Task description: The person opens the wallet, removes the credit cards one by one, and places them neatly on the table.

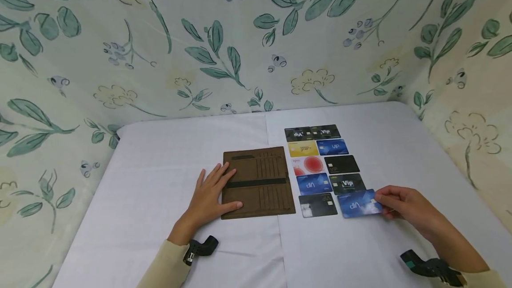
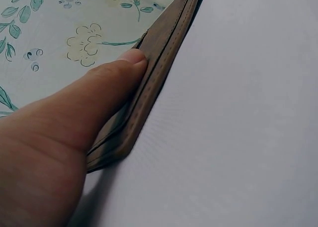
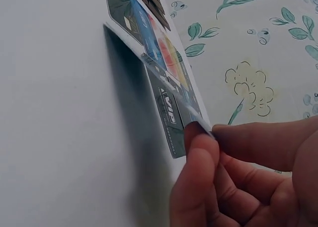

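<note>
A brown wallet [image 1: 256, 199] lies opened flat at the middle of the table, with card slots and a dark band across it. My left hand [image 1: 208, 194] rests on its left side with fingers spread; in the left wrist view the thumb [image 2: 114, 80] presses on the wallet's edge [image 2: 149, 83]. My right hand [image 1: 408, 206] pinches a blue VIP card [image 1: 358, 203] by its right end, between thumb and fingers. In the right wrist view that card [image 3: 149, 70] appears edge-on, raised off the cloth, held by the right hand [image 3: 238, 172].
Right of the wallet, several cards lie in two columns, among them a black Vip card [image 1: 347, 184], a grey card [image 1: 318, 205], a yellow card [image 1: 302, 149] and a red-and-white card [image 1: 308, 165]. A white cloth [image 1: 160, 168] covers the table; floral fabric [image 1: 240, 48] hangs behind it.
</note>
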Available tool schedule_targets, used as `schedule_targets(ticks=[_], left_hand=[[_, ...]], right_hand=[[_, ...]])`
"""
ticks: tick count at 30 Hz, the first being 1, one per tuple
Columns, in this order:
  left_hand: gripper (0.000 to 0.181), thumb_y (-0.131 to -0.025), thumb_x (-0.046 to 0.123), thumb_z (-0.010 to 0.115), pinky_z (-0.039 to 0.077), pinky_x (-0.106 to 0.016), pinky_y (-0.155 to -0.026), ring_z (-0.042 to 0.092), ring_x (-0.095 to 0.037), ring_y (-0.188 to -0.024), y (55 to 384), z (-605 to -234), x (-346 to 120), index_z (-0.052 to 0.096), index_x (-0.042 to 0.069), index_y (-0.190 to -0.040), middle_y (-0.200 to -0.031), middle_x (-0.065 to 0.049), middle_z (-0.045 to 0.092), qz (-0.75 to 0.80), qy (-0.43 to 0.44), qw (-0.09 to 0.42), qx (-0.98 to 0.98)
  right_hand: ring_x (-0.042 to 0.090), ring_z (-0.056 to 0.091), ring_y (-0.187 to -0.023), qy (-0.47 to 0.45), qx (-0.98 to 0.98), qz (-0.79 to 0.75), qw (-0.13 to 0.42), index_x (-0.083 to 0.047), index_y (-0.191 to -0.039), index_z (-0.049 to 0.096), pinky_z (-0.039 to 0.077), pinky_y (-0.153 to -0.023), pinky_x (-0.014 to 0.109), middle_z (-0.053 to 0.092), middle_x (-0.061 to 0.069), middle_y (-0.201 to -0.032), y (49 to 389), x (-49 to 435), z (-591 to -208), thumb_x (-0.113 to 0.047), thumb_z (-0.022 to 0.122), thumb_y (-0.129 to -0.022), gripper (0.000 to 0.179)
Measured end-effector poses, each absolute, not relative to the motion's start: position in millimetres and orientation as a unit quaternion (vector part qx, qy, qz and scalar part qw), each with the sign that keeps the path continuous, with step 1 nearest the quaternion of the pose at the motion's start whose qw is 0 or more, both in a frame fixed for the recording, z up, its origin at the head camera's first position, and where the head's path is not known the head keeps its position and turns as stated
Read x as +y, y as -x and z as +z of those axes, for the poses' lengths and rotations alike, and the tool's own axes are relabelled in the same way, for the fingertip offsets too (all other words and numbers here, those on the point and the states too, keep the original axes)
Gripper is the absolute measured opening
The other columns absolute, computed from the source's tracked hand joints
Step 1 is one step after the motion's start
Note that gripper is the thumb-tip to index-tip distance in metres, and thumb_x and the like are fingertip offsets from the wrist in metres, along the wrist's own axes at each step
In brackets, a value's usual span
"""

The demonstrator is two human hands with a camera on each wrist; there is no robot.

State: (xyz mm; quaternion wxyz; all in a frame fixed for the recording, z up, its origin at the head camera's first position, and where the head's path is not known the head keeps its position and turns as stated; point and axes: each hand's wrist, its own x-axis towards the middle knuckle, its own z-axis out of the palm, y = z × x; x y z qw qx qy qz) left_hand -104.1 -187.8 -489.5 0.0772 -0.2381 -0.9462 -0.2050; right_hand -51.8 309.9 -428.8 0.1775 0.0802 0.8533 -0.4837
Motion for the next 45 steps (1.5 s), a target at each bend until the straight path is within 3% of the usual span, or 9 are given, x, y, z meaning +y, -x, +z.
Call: schedule_targets(ticks=[19,33,37,41,45], left_hand=[[0.094,-0.075,0.073,0.063,0.004,-0.059,-0.114,0.019,-0.027,-0.146,102,-493,-190,0.038,0.022,-0.150,-0.158,-0.004,0.026,-0.209,0.232,0.065,-0.948],[0.091,-0.075,0.065,0.070,0.004,-0.060,-0.113,0.020,-0.029,-0.145,101,-485,-198,0.041,0.020,-0.148,-0.157,-0.006,0.028,-0.234,0.227,0.061,-0.943],[0.083,-0.078,0.062,0.069,0.007,-0.061,-0.112,0.022,-0.030,-0.144,97,-482,-200,0.045,0.019,-0.145,-0.156,-0.007,0.030,-0.244,0.233,0.047,-0.940],[0.065,-0.083,0.048,0.072,0.013,-0.059,-0.113,0.032,-0.030,-0.141,91,-469,-208,0.055,0.016,-0.137,-0.150,-0.008,0.041,-0.265,0.240,0.042,-0.933],[0.052,-0.084,0.036,0.073,0.022,-0.059,-0.110,0.044,-0.031,-0.133,85,-453,-214,0.062,0.014,-0.130,-0.138,-0.008,0.054,-0.255,0.253,0.082,-0.930]], right_hand=[[0.018,0.058,-0.061,-0.102,0.912,-0.361,0.165,0.005,-0.099,0.062,0.053,-0.055,0.027,0.061,0.004,-0.068,51,298,-439,-0.019,0.067,-0.090,0.026],[0.018,0.055,-0.059,-0.060,0.935,-0.320,0.143,0.001,-0.094,0.063,0.046,-0.054,0.030,0.059,0.003,-0.063,55,287,-432,-0.019,0.066,-0.090,0.020],[0.019,0.056,-0.061,-0.049,0.930,-0.339,0.134,0.001,-0.096,0.064,0.049,-0.055,0.030,0.061,0.003,-0.065,58,283,-428,-0.020,0.065,-0.091,0.021],[0.020,0.059,-0.064,-0.017,0.907,-0.405,0.112,0.003,-0.102,0.064,0.055,-0.058,0.028,0.064,0.008,-0.075,64,266,-421,-0.021,0.065,-0.093,0.025],[0.020,0.059,-0.065,0.015,0.910,-0.412,0.047,0.000,-0.101,0.065,0.055,-0.059,0.025,0.063,0.008,-0.076,70,244,-411,-0.025,0.063,-0.095,0.026]])
